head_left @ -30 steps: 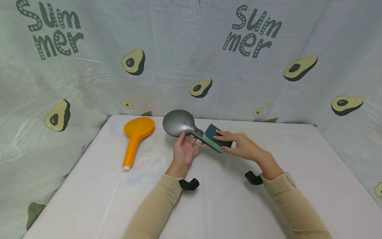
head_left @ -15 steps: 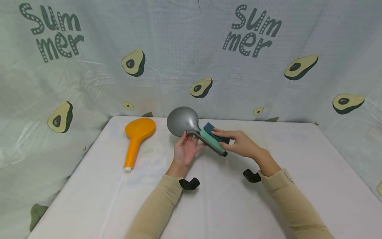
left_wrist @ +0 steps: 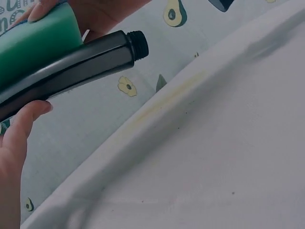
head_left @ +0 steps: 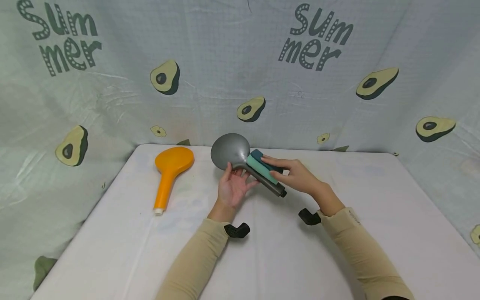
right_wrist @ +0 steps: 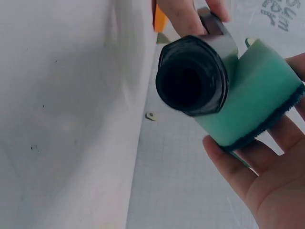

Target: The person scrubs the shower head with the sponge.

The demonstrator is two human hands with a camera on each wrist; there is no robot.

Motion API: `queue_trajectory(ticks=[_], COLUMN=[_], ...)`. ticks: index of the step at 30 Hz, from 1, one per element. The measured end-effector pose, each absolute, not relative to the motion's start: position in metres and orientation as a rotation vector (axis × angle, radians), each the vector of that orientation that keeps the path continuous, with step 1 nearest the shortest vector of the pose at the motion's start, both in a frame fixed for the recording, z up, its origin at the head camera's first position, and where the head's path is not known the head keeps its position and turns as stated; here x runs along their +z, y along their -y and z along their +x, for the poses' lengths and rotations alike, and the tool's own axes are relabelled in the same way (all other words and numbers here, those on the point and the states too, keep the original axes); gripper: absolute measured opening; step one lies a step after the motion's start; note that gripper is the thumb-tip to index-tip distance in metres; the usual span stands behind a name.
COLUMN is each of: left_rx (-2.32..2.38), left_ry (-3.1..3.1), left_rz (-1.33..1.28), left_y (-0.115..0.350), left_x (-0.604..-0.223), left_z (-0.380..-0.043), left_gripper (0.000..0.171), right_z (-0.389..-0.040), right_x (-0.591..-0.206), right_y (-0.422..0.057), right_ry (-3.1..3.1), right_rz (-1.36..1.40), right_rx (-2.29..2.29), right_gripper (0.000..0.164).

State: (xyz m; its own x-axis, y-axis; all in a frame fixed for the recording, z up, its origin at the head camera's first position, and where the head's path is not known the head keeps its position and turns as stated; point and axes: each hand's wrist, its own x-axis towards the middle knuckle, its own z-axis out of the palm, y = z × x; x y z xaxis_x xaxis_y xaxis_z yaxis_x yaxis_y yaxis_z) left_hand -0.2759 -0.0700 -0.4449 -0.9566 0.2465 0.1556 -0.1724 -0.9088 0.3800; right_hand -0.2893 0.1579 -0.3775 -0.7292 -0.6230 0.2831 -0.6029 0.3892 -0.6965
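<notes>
A grey shower head (head_left: 230, 151) is held up over the table, its round head at the upper left and its handle slanting down to the right. My left hand (head_left: 230, 191) grips it from below at the neck, with the thumb up beside the head. The fingers and thumb of my right hand (head_left: 300, 179) hold a two-layer sponge (head_left: 262, 170) flat along the handle's upper side. The sponge's light green foam (right_wrist: 257, 90) faces the handle and its dark scouring layer lies under the fingertips. The dark threaded end (left_wrist: 138, 45) of the handle sticks out past the sponge.
An orange shower head (head_left: 174, 160) with a white threaded end lies on the white-covered table (head_left: 255, 258) to the left. Behind the table hangs a pale curtain (head_left: 210, 91) printed with avocados and lettering.
The sponge has slid up the handle from its lower end towards the head, baring the threaded end. The grey shower head has shifted slightly right and up; the left hand keeps its place.
</notes>
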Motion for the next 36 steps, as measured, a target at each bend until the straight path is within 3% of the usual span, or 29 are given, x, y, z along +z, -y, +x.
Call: queue_trajectory(ticks=[11, 17, 25, 36], left_rx=[2.953, 2.907, 2.893, 3.102], left_ry=[-0.37, -0.478, -0.607, -0.422], left_rz=[0.201, 0.208, 0.234, -0.018], left_y=[0.075, 0.075, 0.072, 0.071], left_x=[-0.444, -0.441, -0.443, -0.448], left_z=[-0.279, -0.276, -0.278, -0.283], left_gripper=[0.05, 0.054, 0.056, 0.055], right_z=[-0.291, -0.289, -0.293, -0.288], right_x=[-0.38, -0.381, -0.376, -0.386], right_y=[-0.187, -0.182, -0.152, -0.187], right_ry=[-2.464, -2.459, -2.624, -2.573], right_rz=[-0.819, -0.837, -1.113, -0.849], right_rx=[-1.339, -1.373, -1.242, -1.228], right_gripper=[0.044, 0.044, 0.046, 0.045])
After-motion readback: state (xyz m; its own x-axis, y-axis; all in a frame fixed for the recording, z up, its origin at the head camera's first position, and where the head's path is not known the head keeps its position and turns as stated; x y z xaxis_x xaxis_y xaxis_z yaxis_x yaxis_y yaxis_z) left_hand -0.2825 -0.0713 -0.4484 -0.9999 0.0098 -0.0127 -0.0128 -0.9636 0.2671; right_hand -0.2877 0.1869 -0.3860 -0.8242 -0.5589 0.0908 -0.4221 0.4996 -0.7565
